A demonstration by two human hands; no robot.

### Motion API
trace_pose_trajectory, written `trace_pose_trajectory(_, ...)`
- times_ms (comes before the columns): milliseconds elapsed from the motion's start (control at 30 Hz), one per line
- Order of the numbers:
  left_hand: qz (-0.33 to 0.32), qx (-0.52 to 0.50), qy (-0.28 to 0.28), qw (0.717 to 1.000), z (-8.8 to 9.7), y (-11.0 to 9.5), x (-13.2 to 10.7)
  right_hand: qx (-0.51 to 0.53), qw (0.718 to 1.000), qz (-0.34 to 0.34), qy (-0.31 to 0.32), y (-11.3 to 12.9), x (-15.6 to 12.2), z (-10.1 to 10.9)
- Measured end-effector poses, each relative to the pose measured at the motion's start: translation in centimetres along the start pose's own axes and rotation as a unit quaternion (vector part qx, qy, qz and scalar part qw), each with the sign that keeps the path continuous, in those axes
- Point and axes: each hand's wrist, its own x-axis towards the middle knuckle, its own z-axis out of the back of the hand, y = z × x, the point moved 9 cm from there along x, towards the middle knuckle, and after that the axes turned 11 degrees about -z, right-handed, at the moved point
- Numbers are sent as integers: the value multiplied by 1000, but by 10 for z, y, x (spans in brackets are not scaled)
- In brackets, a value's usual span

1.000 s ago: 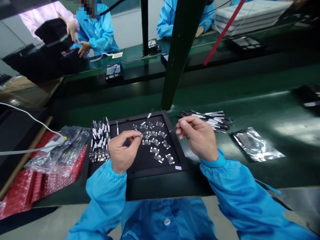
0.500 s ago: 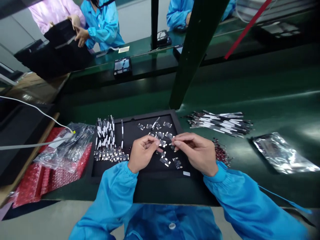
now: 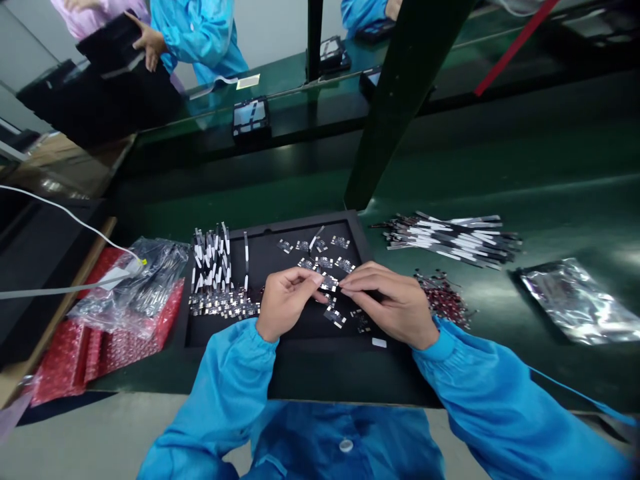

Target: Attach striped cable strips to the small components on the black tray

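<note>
Above a black tray (image 3: 280,337), a small circuit board (image 3: 329,283) is pinched between my two hands. My left hand (image 3: 290,300) grips its left edge between thumb and index finger. On its right edge, the closed fingertips of my right hand (image 3: 395,301) meet the board; whether they hold a tiny part there is too small to tell. Several loose circuit boards (image 3: 335,317) lie in the tray around my fingers. At the tray's left side sit several boards with black-and-white flex cables (image 3: 213,260) attached, packed in rows.
Right of the tray lie a pile of flex cables (image 3: 455,240), a heap of small red-and-black parts (image 3: 443,300) and a silver bag (image 3: 580,300). Red bubble wrap (image 3: 60,360) and a clear plastic bag (image 3: 130,287) are at left. A green post (image 3: 395,113) rises behind; co-workers stand across.
My hands have come closer together, and the board now shows clearly between them. The whole view has shifted slightly. Across the bench, a person in pink has moved a hand away from the black box.
</note>
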Motion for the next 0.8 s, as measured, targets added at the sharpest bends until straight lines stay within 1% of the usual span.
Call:
trace_pose_trajectory(100, -9, 20, -10, 1000, 1, -3, 0, -15, 1000, -6, 3, 1, 1, -1)
trace_pose_trajectory(200, -22, 27, -13, 999, 0, -5, -1, -40, 999, -20, -14, 2, 3, 0)
trace_pose_trajectory(267, -29, 29, -13, 999, -2, -6, -2, -51, 998, -16, -25, 5, 4, -2)
trace_pose_trajectory(433, -35, 26, 5, 999, -8, -8, -4, -37, 999, 7, -34, 7, 4, -7)
trace_pose_trajectory(567, -34, 16, 10, 999, -10, -7, -5, -34, 998, -3, -47, 6, 4, -4)
trace_pose_trajectory(633, -31, 2, -4, 1000, -7, -5, -4, -34, 998, -18, -57, 6, 4, 0)
trace_pose_trajectory(700, -27, -25, -31, 999, -3, -3, -3, -38, 997, -37, -63, 4, 4, 3)
trace_pose_trajectory(800, -10, -84, -61, 995, 2, 4, 0, -56, 995, -67, -57, 0, 4, 3)
